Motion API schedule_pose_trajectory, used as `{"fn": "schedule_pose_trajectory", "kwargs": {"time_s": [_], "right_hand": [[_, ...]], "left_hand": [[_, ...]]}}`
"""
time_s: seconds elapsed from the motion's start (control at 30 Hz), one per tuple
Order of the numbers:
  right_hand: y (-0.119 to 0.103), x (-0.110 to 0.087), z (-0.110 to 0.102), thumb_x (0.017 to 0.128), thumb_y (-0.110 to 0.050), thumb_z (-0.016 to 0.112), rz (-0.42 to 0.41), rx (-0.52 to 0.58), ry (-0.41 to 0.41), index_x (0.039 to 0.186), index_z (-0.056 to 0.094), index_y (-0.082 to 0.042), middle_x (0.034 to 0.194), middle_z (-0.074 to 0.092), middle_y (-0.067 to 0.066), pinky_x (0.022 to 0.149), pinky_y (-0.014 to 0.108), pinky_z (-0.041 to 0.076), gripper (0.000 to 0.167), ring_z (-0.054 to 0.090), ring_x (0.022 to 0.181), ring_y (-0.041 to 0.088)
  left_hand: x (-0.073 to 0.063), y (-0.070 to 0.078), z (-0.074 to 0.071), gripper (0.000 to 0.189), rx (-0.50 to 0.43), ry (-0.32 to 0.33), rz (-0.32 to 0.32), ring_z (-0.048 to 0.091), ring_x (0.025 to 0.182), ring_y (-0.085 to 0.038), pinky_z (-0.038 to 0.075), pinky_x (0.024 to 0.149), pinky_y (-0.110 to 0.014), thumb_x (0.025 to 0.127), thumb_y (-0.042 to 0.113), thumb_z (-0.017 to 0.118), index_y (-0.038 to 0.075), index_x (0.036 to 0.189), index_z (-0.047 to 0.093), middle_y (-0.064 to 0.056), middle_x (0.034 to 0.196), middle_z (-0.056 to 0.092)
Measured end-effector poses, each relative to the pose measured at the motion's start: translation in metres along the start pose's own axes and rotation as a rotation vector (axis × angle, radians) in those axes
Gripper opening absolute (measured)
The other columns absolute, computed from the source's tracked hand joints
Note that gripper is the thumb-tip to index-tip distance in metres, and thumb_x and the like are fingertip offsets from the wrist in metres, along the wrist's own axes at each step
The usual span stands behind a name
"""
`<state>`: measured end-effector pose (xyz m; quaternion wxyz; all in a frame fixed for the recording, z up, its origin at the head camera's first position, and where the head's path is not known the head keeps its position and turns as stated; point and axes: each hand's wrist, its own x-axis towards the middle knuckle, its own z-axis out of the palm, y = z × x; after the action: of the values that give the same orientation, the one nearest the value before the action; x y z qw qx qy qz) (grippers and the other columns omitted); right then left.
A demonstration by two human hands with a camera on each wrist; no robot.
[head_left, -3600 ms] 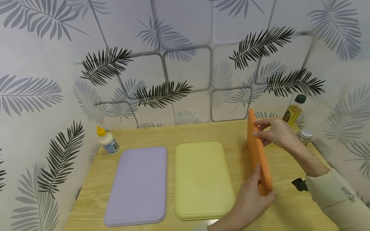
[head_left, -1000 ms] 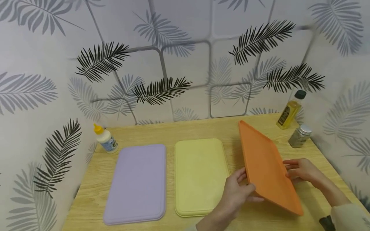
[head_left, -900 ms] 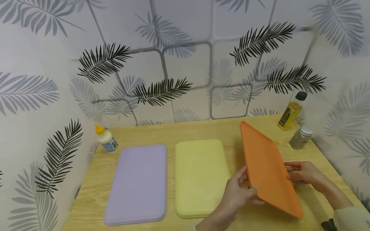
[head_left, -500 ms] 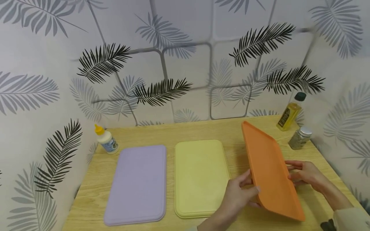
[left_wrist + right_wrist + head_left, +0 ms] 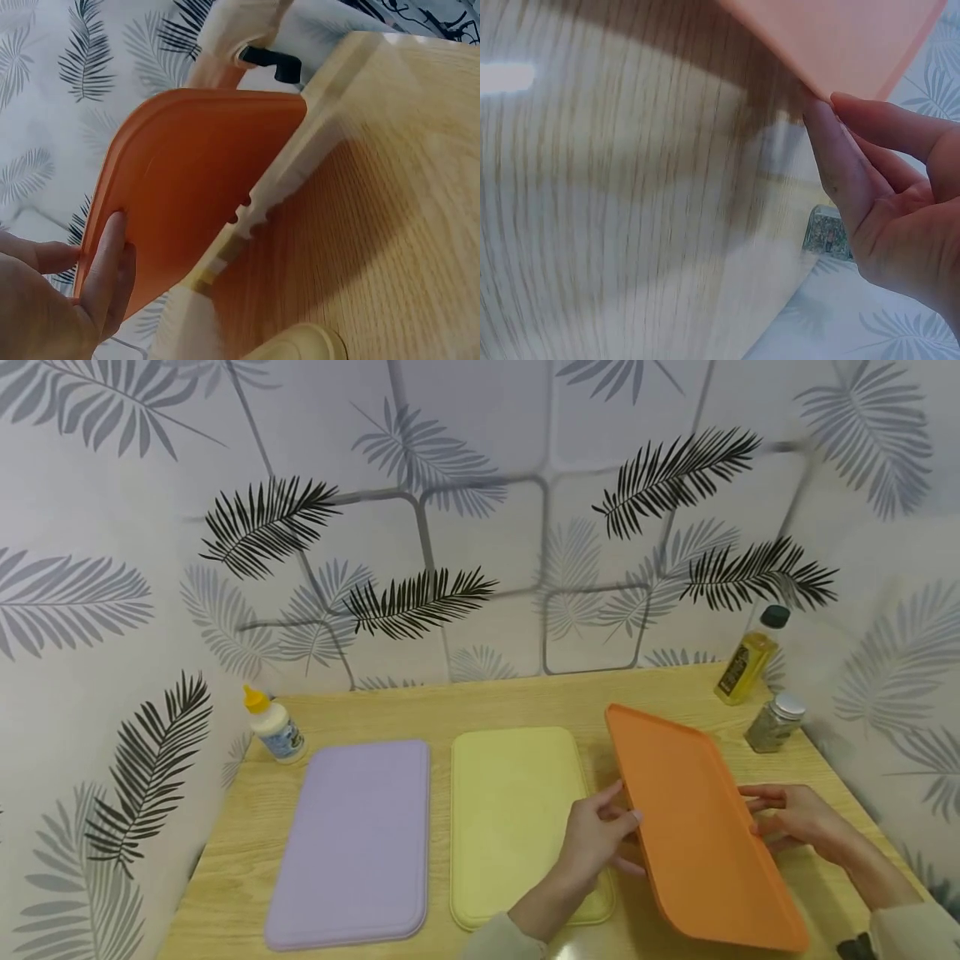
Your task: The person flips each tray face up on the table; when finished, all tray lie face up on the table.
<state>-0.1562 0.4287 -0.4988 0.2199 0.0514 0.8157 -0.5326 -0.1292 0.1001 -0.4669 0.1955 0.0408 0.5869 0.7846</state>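
Note:
An orange tray (image 5: 697, 827) is held tilted above the right side of the table, its broad inner face turned up and its left edge raised. My left hand (image 5: 588, 843) pinches the left edge, thumb on the rim and fingers spread against the underside, as the left wrist view shows. At the right edge, my right hand (image 5: 802, 822) pinches the rim between thumb and fingers; the fingertips lie partly behind it. To the left, a yellow tray (image 5: 521, 827) lies flat beside a purple tray (image 5: 352, 843).
Back right on the table (image 5: 480, 697) stand an oil bottle (image 5: 745, 668) with a dark green cap and a small glass jar (image 5: 774, 724) with a silver lid. A white bottle (image 5: 275, 724) with a yellow nozzle stands back left. Patterned walls (image 5: 480, 552) border the tabletop.
The orange tray has gone from standing steeply on edge to a flatter tilt, its inner face now visible. My right hand moved from its far end to its right edge; the left edge has lowered lately.

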Motion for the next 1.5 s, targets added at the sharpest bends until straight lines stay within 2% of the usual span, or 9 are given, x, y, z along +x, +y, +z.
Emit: {"fn": "schedule_pose_trajectory", "kwargs": {"time_s": [0.23, 0.4, 0.7, 0.8, 0.9, 1.03, 1.1, 1.3, 1.5], "right_hand": [[-0.001, 0.001, -0.008, 0.084, 0.002, 0.066, 0.026, -0.039, 0.020, 0.142, 0.025, 0.018, 0.108, 0.065, 0.018, 0.068, 0.047, 0.059, 0.072, 0.069, 0.081, 0.029], [0.002, 0.006, -0.014, 0.083, 0.008, 0.062, 0.014, -0.089, 0.040, 0.140, 0.026, 0.019, 0.102, 0.066, 0.015, 0.065, 0.046, 0.059, 0.069, 0.068, 0.077, 0.027], [0.001, 0.016, -0.021, 0.078, 0.011, 0.059, 0.000, -0.180, 0.084, 0.137, 0.029, 0.021, 0.094, 0.065, 0.015, 0.059, 0.043, 0.059, 0.067, 0.067, 0.069, 0.024], [-0.002, 0.019, -0.023, 0.079, 0.009, 0.058, 0.003, -0.190, 0.074, 0.138, 0.029, 0.020, 0.096, 0.064, 0.018, 0.059, 0.042, 0.059, 0.067, 0.067, 0.068, 0.025], [-0.005, 0.020, -0.025, 0.078, 0.008, 0.059, -0.007, -0.198, 0.065, 0.138, 0.028, 0.021, 0.098, 0.063, 0.021, 0.058, 0.042, 0.059, 0.068, 0.066, 0.069, 0.024], [-0.009, 0.020, -0.027, 0.077, 0.009, 0.060, 0.004, -0.199, 0.068, 0.137, 0.028, 0.022, 0.097, 0.065, 0.018, 0.056, 0.042, 0.058, 0.070, 0.066, 0.069, 0.023], [-0.010, 0.020, -0.028, 0.076, 0.010, 0.059, 0.022, -0.204, 0.072, 0.137, 0.028, 0.022, 0.094, 0.067, 0.016, 0.055, 0.041, 0.057, 0.070, 0.066, 0.069, 0.023], [-0.013, 0.021, -0.028, 0.075, 0.011, 0.055, 0.044, -0.233, 0.088, 0.138, 0.028, 0.021, 0.090, 0.068, 0.013, 0.051, 0.040, 0.056, 0.070, 0.063, 0.065, 0.021], [-0.006, 0.024, -0.023, 0.073, 0.011, 0.054, 0.024, -0.276, 0.125, 0.136, 0.032, 0.022, 0.079, 0.066, 0.008, 0.049, 0.039, 0.056, 0.068, 0.059, 0.060, 0.019]], "left_hand": [[0.012, -0.007, -0.007, 0.051, 0.040, 0.030, -0.028, 0.058, 0.069, -0.019, 0.057, 0.048, -0.034, 0.086, -0.004, 0.066, -0.007, 0.135, 0.049, -0.009, 0.082, 0.057], [0.020, -0.014, -0.007, 0.050, 0.079, 0.068, -0.054, 0.061, 0.064, -0.024, 0.058, 0.050, -0.039, 0.084, -0.008, 0.066, -0.010, 0.131, 0.051, -0.013, 0.081, 0.058], [0.039, -0.024, -0.005, 0.050, 0.109, 0.120, -0.113, 0.066, 0.070, -0.036, 0.058, 0.049, -0.043, 0.080, -0.015, 0.065, -0.012, 0.128, 0.053, -0.015, 0.088, 0.050], [0.043, -0.028, -0.005, 0.049, 0.155, 0.139, -0.124, 0.066, 0.069, -0.033, 0.058, 0.051, -0.045, 0.080, -0.017, 0.063, -0.013, 0.128, 0.053, -0.013, 0.085, 0.051], [0.045, -0.031, -0.003, 0.037, 0.217, 0.139, -0.117, 0.064, 0.061, -0.029, 0.058, 0.052, -0.047, 0.080, -0.018, 0.060, -0.012, 0.117, 0.062, -0.009, 0.072, 0.052], [0.044, -0.034, 0.000, 0.026, 0.295, 0.118, -0.084, 0.065, 0.057, -0.040, 0.057, 0.050, -0.049, 0.077, -0.021, 0.056, -0.009, 0.096, 0.070, -0.013, 0.061, 0.059], [0.045, -0.037, 0.002, 0.027, 0.337, 0.111, -0.067, 0.066, 0.059, -0.044, 0.056, 0.048, -0.047, 0.076, -0.021, 0.054, -0.010, 0.094, 0.070, -0.017, 0.061, 0.063], [0.053, -0.041, 0.006, 0.020, 0.701, 0.159, 0.038, 0.061, 0.045, -0.018, 0.050, 0.038, -0.025, 0.072, -0.018, 0.061, -0.005, 0.084, 0.071, -0.006, 0.055, 0.060], [0.058, -0.044, 0.008, 0.014, 0.759, 0.187, -0.038, 0.063, 0.043, -0.024, 0.051, 0.036, -0.027, 0.077, -0.017, 0.056, -0.005, 0.079, 0.063, -0.009, 0.060, 0.056]]}}
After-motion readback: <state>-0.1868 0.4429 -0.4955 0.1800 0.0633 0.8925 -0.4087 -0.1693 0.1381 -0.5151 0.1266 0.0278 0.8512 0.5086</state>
